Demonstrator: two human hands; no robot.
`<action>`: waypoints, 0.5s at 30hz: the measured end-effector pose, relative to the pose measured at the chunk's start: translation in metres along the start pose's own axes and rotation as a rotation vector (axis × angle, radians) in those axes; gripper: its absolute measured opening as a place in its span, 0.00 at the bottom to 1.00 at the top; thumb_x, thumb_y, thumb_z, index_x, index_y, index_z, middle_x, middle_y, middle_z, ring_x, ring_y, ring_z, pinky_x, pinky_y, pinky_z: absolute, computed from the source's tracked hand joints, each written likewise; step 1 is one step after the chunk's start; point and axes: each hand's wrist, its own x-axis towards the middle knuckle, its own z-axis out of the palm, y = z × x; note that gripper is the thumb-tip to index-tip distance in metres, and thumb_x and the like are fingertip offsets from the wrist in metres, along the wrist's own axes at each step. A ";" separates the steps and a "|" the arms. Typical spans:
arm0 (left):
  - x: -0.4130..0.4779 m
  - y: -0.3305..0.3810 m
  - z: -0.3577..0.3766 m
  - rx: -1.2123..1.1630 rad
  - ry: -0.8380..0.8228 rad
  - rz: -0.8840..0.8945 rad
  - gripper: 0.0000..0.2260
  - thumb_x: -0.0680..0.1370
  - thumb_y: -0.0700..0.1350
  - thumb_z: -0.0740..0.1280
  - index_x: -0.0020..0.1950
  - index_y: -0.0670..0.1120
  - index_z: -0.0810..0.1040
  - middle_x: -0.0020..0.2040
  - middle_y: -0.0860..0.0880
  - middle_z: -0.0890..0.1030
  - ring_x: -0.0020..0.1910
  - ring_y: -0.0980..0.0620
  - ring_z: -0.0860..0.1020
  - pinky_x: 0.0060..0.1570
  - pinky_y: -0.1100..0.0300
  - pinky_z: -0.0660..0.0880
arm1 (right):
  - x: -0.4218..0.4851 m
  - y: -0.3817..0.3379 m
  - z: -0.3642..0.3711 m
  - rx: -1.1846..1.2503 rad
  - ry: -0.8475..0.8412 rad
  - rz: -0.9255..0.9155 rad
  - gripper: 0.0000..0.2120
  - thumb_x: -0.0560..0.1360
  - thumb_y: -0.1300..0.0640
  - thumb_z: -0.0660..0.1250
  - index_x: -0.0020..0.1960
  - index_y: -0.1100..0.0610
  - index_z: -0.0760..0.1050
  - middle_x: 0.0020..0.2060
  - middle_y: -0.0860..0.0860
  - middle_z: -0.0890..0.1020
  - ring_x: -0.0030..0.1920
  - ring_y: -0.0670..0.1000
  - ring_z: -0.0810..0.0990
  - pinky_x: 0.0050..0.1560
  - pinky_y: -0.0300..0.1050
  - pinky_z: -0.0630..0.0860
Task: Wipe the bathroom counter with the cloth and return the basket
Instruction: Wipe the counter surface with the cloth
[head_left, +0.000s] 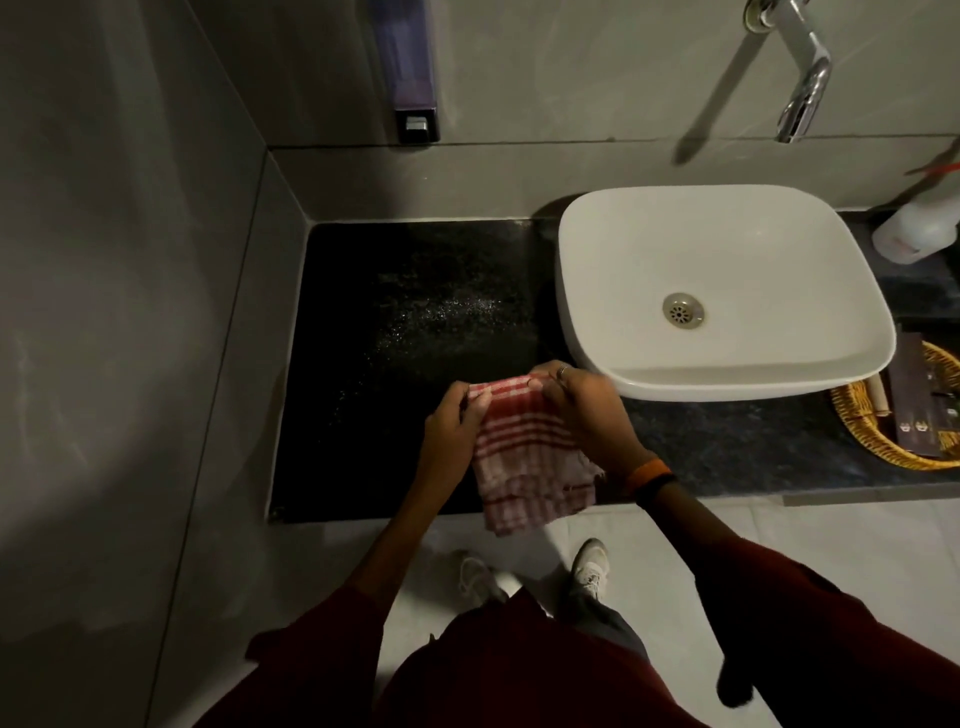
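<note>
Both hands, left hand (451, 415) and right hand (576, 397), pinching the top corners of the red-checked cloth (524, 457); it hangs limp over the dark counter (405, 312) front edge (soft, light; best bunched into the palm); basket (872, 431) right of the basin (722, 291).

The sink (722, 291) stands on the tabletop (405, 322), toward its right, with the tap (800, 78) on the wall behind it. To the right of the sink, a bottle (917, 228) sits at the back and a basket (883, 421) at the front. A dispenser (410, 67) hangs on the back wall, left of the tap. Both hands, left hand (452, 421) and right hand (587, 410), hold a cloth (524, 447) over the front edge, left of the sink, above the floor (779, 525).
</note>
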 end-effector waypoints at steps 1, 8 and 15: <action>0.008 -0.003 0.004 0.031 0.025 -0.015 0.09 0.83 0.49 0.62 0.58 0.46 0.76 0.51 0.47 0.83 0.50 0.50 0.82 0.49 0.53 0.80 | 0.005 0.002 0.005 -0.078 0.033 0.029 0.11 0.82 0.59 0.63 0.62 0.56 0.79 0.54 0.56 0.84 0.53 0.57 0.83 0.54 0.54 0.77; 0.021 -0.069 0.000 0.754 0.162 0.162 0.22 0.83 0.50 0.60 0.74 0.41 0.68 0.75 0.39 0.70 0.77 0.40 0.63 0.76 0.41 0.61 | -0.015 0.015 0.084 -0.394 -0.057 0.128 0.24 0.80 0.54 0.61 0.75 0.61 0.68 0.75 0.61 0.69 0.75 0.63 0.68 0.77 0.59 0.62; 0.018 -0.119 -0.005 1.015 -0.072 0.135 0.35 0.81 0.64 0.48 0.81 0.44 0.48 0.83 0.43 0.49 0.82 0.44 0.46 0.78 0.39 0.51 | -0.006 0.042 0.134 -0.523 -0.148 0.208 0.39 0.80 0.37 0.49 0.82 0.57 0.41 0.82 0.59 0.42 0.82 0.60 0.41 0.81 0.61 0.40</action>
